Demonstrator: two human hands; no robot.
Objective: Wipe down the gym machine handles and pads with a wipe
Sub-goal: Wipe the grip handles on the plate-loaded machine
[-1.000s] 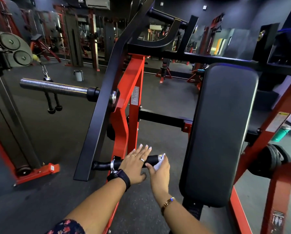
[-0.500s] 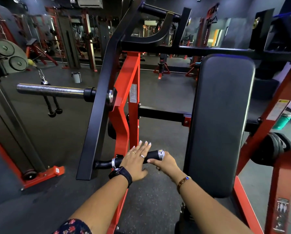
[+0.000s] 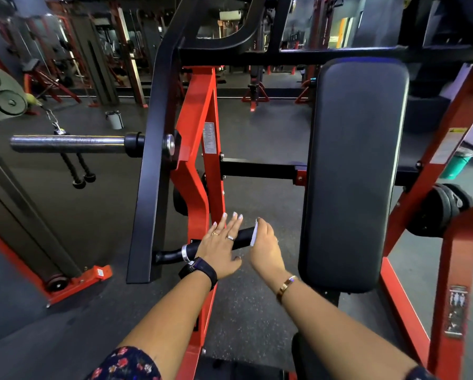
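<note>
**Q:** Hands, quick?

**A:** My left hand (image 3: 221, 249) lay flat across the black handle (image 3: 243, 237). Its fingers were straight and a little spread, the thumb stuck out toward me, and it gripped nothing. My right hand (image 3: 265, 246) was curled over the handle's free end with the white wipe (image 3: 254, 233) trapped between hand and grip. Only a thin strip of wipe showed at that hand's left edge. The right fingertips were tucked out of sight, so I couldn't tell how tightly they closed.

**Q:** Where did the handle sit?

**A:** It stuck out sideways from low on the black lever arm (image 3: 150, 187), with a chrome collar (image 3: 185, 253) at the arm end. The free end was near the lower left edge of the tall back pad (image 3: 353, 174), not touching it.

**Q:** Step?

**A:** My guess is wiping the handle, end section only. I couldn't tell whether the pad had been wiped yet.

**Q:** Risks from here?

**A:** There were four, as I judged it.
- The wipe was bunched small under my palm. A hard twist could roll it up or slide it off the end, leaving bare skin on the grip.
- My left hand covered the middle of the handle, so that stretch would be skipped unless I lifted it.
- The underside was hidden and easy to miss.
- The left hand was only resting flat. If the lever arm pivots, a shove along the handle could swing it.
</note>
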